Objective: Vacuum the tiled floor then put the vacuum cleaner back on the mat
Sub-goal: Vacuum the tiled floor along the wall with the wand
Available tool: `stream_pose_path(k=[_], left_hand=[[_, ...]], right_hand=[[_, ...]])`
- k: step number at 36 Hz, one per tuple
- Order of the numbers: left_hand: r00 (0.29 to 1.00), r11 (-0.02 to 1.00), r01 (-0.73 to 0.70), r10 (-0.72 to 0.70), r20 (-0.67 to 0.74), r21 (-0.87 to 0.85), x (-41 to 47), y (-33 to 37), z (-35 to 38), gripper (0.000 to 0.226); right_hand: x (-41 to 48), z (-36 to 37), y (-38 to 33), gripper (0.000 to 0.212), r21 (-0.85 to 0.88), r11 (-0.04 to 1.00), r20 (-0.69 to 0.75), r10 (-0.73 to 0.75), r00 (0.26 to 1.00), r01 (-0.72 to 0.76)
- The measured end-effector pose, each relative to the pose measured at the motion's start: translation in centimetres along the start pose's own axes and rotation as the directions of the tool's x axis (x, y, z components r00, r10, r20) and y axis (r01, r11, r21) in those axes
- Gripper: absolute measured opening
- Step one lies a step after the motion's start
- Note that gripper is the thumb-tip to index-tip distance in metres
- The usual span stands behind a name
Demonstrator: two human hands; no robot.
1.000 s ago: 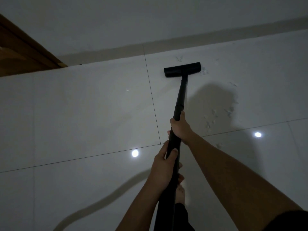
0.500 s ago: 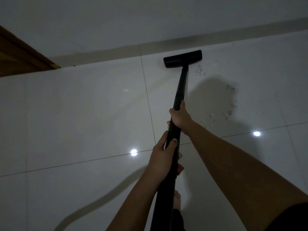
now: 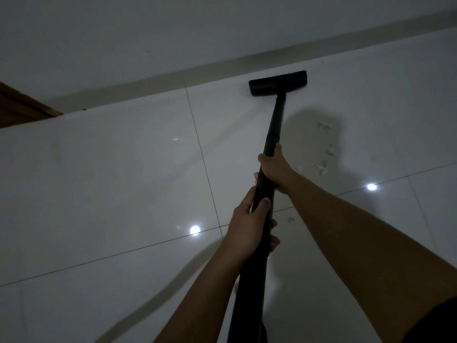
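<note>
Since a second ago the floor head (image 3: 278, 82) has been pushed closer to the skirting (image 3: 222, 66), the wand (image 3: 265, 184) being clenched by both hands, left hand (image 3: 247, 225) and right hand (image 3: 274, 170), and what seem paper scraps (image 3: 324, 167) on the tiled floor (image 3: 111, 181) are best taken by overlapping strokes rightward.

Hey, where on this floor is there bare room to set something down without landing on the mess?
Bare tile lies left of the wand, between the long grout line and the wooden frame. The tile beyond the nozzle, along the skirting, looks free too. Right of the wand is littered with pale scraps, some by the right hand.
</note>
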State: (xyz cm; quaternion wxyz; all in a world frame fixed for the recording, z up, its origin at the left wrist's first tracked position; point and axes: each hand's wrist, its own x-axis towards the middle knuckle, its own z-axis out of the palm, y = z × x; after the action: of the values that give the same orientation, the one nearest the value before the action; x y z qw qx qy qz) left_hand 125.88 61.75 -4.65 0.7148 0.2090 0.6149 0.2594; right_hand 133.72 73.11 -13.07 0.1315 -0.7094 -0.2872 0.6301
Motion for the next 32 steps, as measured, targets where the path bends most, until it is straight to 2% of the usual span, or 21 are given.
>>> stream_pose_path(k=[14, 32], left_hand=[[0.999, 1.000, 0.010, -0.011, 0.038, 0.016, -0.9, -0.9, 2.6, 0.040], [1.000, 1.000, 0.014, -0.014, -0.014, -0.015, -6.1, -4.1, 0.4, 0.041]], right_hand=[[-1.4, -2.8, 1.7, 0.073, 0.033, 0.999, -0.031, 0.033, 0.999, -0.031], [-5.4, 1.0, 4.8, 0.073, 0.000, 1.000, 0.025, 0.031, 0.999, -0.031]])
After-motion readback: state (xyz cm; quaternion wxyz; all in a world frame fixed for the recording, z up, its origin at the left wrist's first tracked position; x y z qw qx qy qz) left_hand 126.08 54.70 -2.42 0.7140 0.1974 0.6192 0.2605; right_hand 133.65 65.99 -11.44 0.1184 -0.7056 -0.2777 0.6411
